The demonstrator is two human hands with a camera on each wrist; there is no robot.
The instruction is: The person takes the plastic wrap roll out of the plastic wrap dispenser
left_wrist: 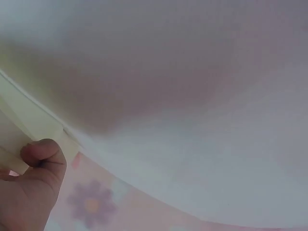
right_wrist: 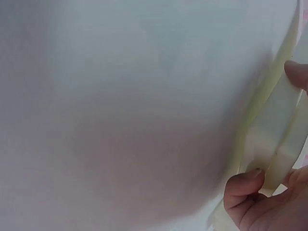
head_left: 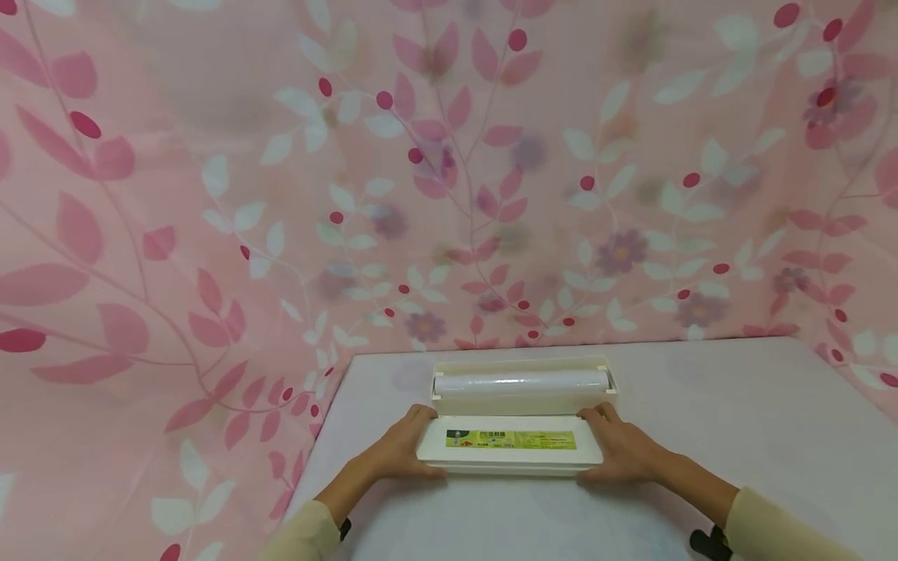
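A long white plastic lid [head_left: 519, 460] with a green printed label [head_left: 510, 439] lies between the two hands in the head view. My left hand [head_left: 405, 444] grips its left end, thumb on the near edge and fingers at the far corner. At the right end, my right hand [head_left: 620, 448] holds it in the same way. Directly behind the lid stands a matching white box [head_left: 519, 407] holding a roll of clear cling film [head_left: 521, 382]. Close up, the left thumb [left_wrist: 43, 150] and the right thumb [right_wrist: 246, 185] press on the lid's side.
A white-covered table [head_left: 715, 405] lies under everything. Pink leaf-patterned cloth [head_left: 477, 195] hangs behind the table and down its left side. Dark straps [head_left: 712, 541] show at the wrists beside pale sleeves.
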